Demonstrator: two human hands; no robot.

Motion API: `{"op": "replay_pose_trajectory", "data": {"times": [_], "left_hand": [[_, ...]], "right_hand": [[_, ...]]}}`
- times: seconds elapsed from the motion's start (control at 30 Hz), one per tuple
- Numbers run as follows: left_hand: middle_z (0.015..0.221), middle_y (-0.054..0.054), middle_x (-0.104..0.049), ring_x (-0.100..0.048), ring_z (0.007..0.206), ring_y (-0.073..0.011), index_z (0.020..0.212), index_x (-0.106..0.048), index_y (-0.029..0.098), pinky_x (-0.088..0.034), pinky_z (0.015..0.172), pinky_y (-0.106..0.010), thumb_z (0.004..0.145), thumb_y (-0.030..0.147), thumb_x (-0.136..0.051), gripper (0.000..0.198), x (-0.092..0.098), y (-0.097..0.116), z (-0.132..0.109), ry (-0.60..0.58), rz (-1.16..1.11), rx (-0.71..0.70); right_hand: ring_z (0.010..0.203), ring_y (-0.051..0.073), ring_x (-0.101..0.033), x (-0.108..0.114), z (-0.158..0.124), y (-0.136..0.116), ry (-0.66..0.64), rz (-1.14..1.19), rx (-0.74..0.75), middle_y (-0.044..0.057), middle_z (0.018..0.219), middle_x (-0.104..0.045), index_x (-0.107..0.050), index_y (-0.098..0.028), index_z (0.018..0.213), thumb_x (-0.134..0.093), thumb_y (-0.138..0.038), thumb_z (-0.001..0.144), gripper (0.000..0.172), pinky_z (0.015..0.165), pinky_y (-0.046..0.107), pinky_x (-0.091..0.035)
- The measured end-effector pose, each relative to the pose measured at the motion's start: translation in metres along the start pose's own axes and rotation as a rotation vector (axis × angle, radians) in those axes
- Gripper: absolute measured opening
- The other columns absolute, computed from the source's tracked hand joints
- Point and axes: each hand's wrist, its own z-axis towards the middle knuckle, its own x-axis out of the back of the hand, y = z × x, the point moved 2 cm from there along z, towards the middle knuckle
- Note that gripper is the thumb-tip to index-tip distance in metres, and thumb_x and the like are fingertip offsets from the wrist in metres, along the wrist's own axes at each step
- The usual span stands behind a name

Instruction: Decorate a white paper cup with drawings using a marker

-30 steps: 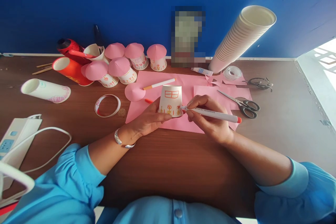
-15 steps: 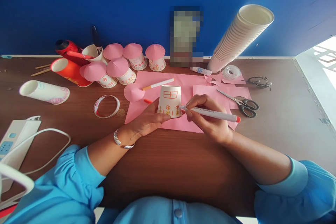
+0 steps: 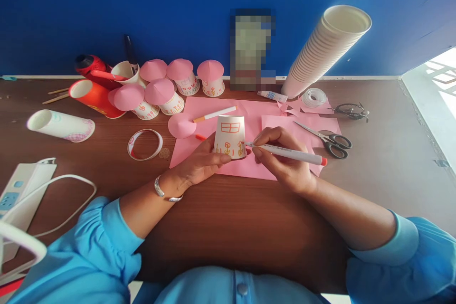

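Observation:
My left hand (image 3: pixel 204 161) grips a white paper cup (image 3: pixel 231 135) that stands upside down, fingers behind it and thumb along its lower front. A red window and a row of red and yellow-green flowers are drawn on the cup. Held like a pen in my right hand (image 3: pixel 287 156) is a white marker (image 3: pixel 295 153) with a red end; its tip touches or nearly touches the cup's right side by a flower. Beneath both hands lies pink paper (image 3: pixel 199 107). An orange-tipped white marker (image 3: pixel 215 114) and a pink paper cone (image 3: pixel 181 125) rest just behind the cup.
Several decorated cups with pink cone roofs (image 3: pixel 211 71) stand at the back left. A tall stack of white cups (image 3: pixel 324 52) leans at the back right. Scissors (image 3: pixel 335 144), clear tape (image 3: pixel 313 98) and a glue tube (image 3: pixel 272 96) lie right; a power strip (image 3: pixel 21 199) sits left.
The cup and marker have shifted very slightly. Both hands keep the same hold, with the marker tip still by the flower at the cup's right edge.

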Motion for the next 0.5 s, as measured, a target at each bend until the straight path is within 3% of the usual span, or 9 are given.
{"op": "replay_pose_trajectory", "data": {"times": [0.5], "left_hand": [[0.123,-0.01,-0.082,-0.076,0.122,-0.0313,0.125,-0.076,0.021,-0.051,0.121,-0.055,0.082,0.027,-0.088,0.045,-0.0032,0.0016,0.0007,0.005,-0.02,0.004]], "right_hand": [[0.067,0.013,-0.064,0.0004,-0.0004,-0.0009,-0.016,-0.008,0.002,-0.002,0.077,-0.069,-0.067,-0.022,0.089,-0.073,-0.02,0.095,0.009,0.058,0.028,-0.05]]}}
